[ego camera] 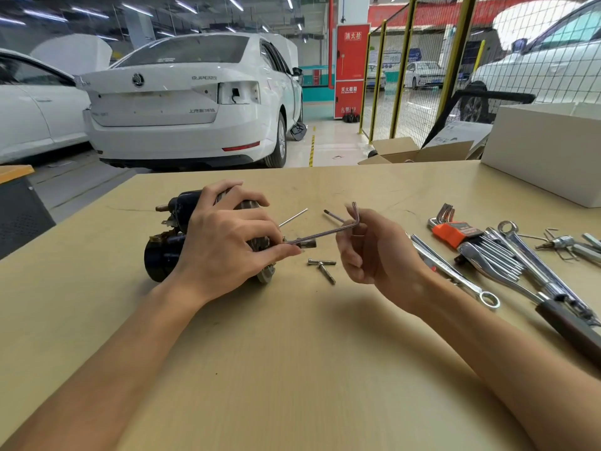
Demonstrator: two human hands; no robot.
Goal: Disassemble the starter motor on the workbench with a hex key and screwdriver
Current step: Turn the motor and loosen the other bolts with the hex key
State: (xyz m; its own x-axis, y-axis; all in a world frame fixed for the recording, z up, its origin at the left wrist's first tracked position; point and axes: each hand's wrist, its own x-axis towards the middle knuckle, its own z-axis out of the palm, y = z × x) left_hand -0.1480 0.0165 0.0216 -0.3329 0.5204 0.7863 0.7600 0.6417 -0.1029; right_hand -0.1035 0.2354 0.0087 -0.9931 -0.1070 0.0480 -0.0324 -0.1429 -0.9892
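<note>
- Left hand (224,242): its fingers (227,196) are curled over and clamped on the black, cylindrical metal starter motor (169,242), which lies on its side on the tan wooden surface (292,353).
- Right hand (370,249): its fingers (349,255) are curled, the thumb and forefinger pinching the bend of the L-shaped silver hex key (325,234).
- The key's long arm runs from the right fingers across to the motor's end, its tip just beside the left fingertips.
- A thin silver rod (292,218) projects from the motor, beyond the left fingers.
- Two loose silver bolts (323,266) lie crossed on the surface, between the two hands.
- Beyond the right fingers, to the right: an orange holder of hex keys (452,231), chrome ring spanners (461,278) and a white box (546,151).
</note>
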